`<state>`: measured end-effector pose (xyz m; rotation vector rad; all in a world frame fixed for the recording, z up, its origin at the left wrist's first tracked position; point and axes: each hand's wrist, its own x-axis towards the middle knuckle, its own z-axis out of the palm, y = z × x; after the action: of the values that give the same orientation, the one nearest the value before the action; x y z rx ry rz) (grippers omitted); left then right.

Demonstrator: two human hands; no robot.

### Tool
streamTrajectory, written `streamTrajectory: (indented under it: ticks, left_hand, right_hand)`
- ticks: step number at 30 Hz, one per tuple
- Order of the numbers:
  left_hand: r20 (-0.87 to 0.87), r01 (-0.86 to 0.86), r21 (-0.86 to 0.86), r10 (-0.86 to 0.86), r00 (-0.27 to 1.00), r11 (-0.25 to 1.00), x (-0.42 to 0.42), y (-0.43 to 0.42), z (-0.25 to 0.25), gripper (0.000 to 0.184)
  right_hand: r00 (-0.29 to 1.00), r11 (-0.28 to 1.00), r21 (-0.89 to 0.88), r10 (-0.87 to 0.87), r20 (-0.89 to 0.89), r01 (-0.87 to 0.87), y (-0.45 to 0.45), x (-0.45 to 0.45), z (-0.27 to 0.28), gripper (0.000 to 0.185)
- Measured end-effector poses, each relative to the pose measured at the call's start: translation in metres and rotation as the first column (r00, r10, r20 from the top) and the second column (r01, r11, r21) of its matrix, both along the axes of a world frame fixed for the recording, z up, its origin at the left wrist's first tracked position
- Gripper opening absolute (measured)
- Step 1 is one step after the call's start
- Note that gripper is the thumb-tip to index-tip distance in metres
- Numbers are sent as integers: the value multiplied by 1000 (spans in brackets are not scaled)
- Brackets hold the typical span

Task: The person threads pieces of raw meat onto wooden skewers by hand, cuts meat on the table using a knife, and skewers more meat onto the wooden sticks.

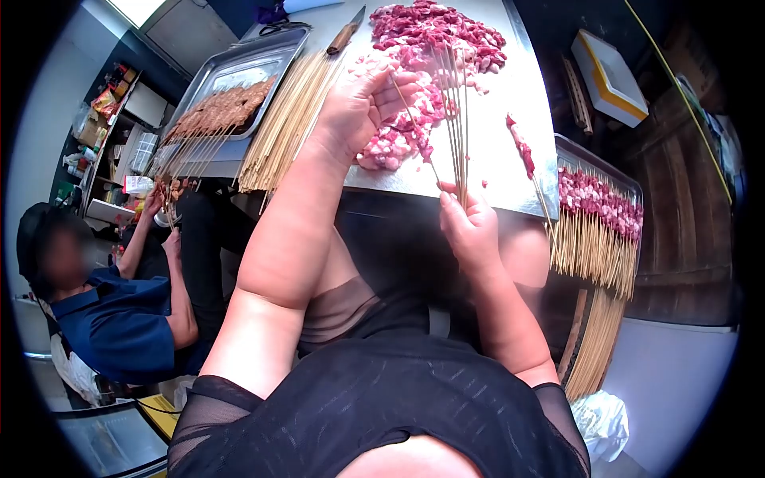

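My right hand (470, 227) is closed around the lower ends of several thin bamboo skewers (457, 119), which fan upward over the table. One of these skewers leans left and carries a piece of raw meat (425, 149) partway along. At its upper end is my left hand (368, 107), palm turned inward, with the fingers curled at the skewer's tip; whatever they pinch is hidden. Behind both hands lies a heap of cut red and pale raw meat (438, 36). To the right, a finished-looking meat skewer (522, 147) rests alone on the white tabletop (498, 179).
Left of my arm lie a bundle of bare skewers (291, 111), a knife (346, 33) and a metal tray (279, 56) of browner skewered meat. At right, another tray (633, 185) holds rows of raw meat skewers. A co-worker (119, 311) sits at left, holding skewers.
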<state>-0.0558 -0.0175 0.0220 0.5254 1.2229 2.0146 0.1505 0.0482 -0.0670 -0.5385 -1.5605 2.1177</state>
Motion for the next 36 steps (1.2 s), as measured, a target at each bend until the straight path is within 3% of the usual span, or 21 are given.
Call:
streamTrajectory:
  ticks: [5,14,22,25,30,33,36]
  left_hand:
    - [22,-66,0,66,998,998,0,-2,2,24]
    - [-36,14,-14,-14,999,1000,5,0,-3,24]
    - [85,73,58,-78,993,996,20,9,-5,25]
    - [93,100,82,-108,990,992,20,9,-5,25]
    - [96,131,89,-139,986,987,19,11,-5,25]
    - [96,146,104,-156,983,984,21,11,-6,25]
    - [67,136,121,-145,987,983,22,12,-8,25]
  right_hand:
    - [999,999,47,8,48,-10,0,2,4,21]
    - [999,997,78,-30,35,27,10,2,2,20]
    - [998,992,116,-55,35,50,11,5,1,20]
    - [999,998,45,-39,0,39,11,6,4,20]
    - [993,956,-271,89,-84,-109,11,10,13,19]
    - [992,934,-335,117,-53,-128,12,14,17,20]
    - [994,952,-291,71,-84,-93,9,11,17,20]
